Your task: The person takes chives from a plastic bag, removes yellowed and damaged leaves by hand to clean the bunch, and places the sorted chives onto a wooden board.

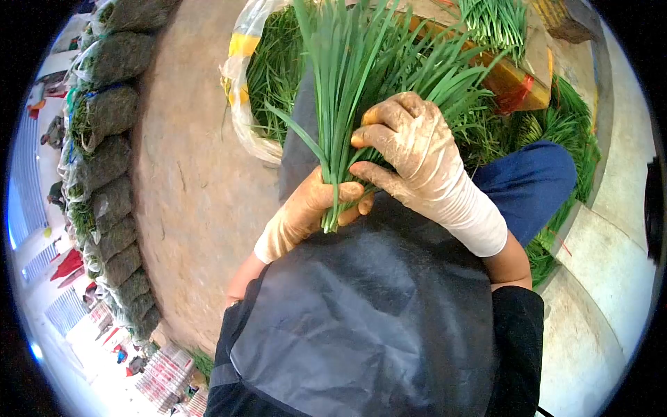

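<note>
A bunch of long green leafy stalks (337,104) stands upright above my lap, its pale cut ends pointing down toward me. My left hand (306,208), in a dirty white glove, is wrapped round the bunch near those ends. Just right of the bunch is my right hand (410,149), gloved too, with its fingers curled and the tips toward the stalks. More green leaves spread behind that hand; whether its fingers pinch any of them is hidden. A black apron (361,313) covers my lap.
Beyond my hands, a clear plastic bag (243,90) holds loose greens. A wooden box (517,83) with a stalk bundle (493,28) beside it is at the upper right. More greens (577,132) lie right. Stuffed sacks (114,118) line the left; distant people are beyond.
</note>
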### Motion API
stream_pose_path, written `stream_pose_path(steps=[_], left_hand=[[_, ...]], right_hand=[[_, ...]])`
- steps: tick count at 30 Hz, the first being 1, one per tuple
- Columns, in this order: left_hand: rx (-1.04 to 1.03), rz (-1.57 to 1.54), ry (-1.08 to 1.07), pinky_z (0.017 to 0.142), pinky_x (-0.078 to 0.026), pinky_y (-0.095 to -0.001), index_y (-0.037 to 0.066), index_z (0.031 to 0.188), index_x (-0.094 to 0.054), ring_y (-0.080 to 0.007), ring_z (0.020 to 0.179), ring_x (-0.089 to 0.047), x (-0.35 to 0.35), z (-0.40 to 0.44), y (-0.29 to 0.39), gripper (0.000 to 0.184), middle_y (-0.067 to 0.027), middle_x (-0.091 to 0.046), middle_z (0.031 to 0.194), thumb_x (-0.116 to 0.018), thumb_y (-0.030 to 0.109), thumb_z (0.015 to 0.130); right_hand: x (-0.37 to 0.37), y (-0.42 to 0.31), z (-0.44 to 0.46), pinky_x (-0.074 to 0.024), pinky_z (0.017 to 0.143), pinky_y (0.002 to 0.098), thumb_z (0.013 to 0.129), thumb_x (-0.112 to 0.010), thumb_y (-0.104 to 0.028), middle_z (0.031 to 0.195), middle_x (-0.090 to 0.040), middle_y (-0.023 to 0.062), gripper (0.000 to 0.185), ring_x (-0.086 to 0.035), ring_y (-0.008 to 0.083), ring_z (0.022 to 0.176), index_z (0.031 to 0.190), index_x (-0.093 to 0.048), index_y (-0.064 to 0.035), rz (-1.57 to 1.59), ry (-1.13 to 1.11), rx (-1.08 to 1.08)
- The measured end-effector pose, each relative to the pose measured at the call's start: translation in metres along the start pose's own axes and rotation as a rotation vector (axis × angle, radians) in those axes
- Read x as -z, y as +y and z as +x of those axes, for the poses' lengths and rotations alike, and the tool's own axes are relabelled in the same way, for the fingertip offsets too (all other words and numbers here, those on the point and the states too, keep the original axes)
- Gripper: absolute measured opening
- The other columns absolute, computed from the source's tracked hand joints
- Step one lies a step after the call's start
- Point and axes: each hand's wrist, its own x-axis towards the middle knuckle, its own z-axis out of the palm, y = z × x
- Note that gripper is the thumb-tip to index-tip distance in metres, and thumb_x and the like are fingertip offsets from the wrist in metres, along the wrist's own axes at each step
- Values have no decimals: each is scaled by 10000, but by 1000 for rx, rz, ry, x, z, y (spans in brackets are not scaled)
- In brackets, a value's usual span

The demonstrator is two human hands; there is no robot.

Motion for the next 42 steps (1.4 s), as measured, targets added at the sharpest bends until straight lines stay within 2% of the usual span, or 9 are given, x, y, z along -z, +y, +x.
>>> stream_pose_path(steps=[18, 26, 28, 30, 32, 34, 35, 38, 42], left_hand=[[-86, 92, 41, 470, -344, -191, 68, 1052, -534, -76, 555, -469, -6, 16, 6, 497, -42, -587, 778, -577, 522, 855], [-174, -235, 341, 465, -375, -196, 86, 979, -520, -77, 535, -482, -1, 42, 9, 307, -37, -579, 748, -534, 388, 924], [-235, -391, 235, 467, -375, -210, 86, 981, -510, -90, 537, -482, 10, 48, 10, 246, -46, -581, 750, -557, 320, 922], [-268, -446, 169, 483, -381, -230, 79, 981, -499, -105, 546, -487, 18, 51, 9, 217, -60, -585, 779, -553, 282, 928], [-309, -473, 189, 504, -371, -221, 33, 1043, -463, -82, 536, -419, 18, 52, 10, 286, -53, -516, 769, -503, 301, 952], [-347, -430, 184, 524, -379, -229, 22, 1038, -469, -91, 530, -420, 12, 45, 6, 279, -61, -516, 781, -542, 263, 918], [-338, -367, 123, 524, -392, -233, 21, 1042, -494, -107, 544, -458, 16, 43, 4, 267, -74, -559, 819, -568, 223, 884], [-309, -237, 117, 512, -417, -237, -1, 1031, -549, -129, 568, -518, 3, 34, 10, 311, -97, -615, 865, -622, 180, 789], [-269, -109, 125, 486, -434, -245, -15, 1074, -555, -144, 594, -557, -1, 28, 11, 402, -118, -636, 890, -659, 198, 749]], right_hand=[[12, 18, 7, -389, 836, 414, 677, -738, -214, 971, -565, 14, 257, -524, 261, 986, 876, -599, -132, -40, -27, 93], [45, -4, -13, -381, 830, 376, 697, -729, -171, 982, -615, -19, 176, -569, 234, 998, 770, -571, -145, 33, 49, 127], [56, 4, -21, -423, 772, 355, 719, -707, -161, 900, -610, -16, 150, -587, 195, 901, 760, -565, -137, 553, -283, 161], [51, 22, -34, -449, 756, 351, 701, -721, -110, 803, -641, 16, 131, -640, 232, 782, 711, -591, -114, 936, -143, 59], [51, 55, -46, -458, 780, 358, 755, -678, -132, 910, -636, 61, 102, -616, 244, 883, 804, -594, -103, 763, -310, -240], [15, 72, -48, -476, 760, 363, 762, -676, -146, 962, -626, 98, 160, -612, 260, 901, 895, -618, -80, -420, -69, -275], [12, 77, -45, -487, 743, 364, 762, -679, -146, 986, -604, 110, 240, -601, 277, 901, 988, -628, -85, -479, 110, -123], [17, 38, -16, -482, 739, 367, 771, -680, -147, 960, -578, 83, 273, -584, 275, 868, 1037, -631, -111, 510, 244, -293], [14, 34, 14, -469, 746, 373, 719, -727, -209, 955, -579, 75, 326, -566, 273, 878, 1014, -628, -111, -54, 446, -8]])
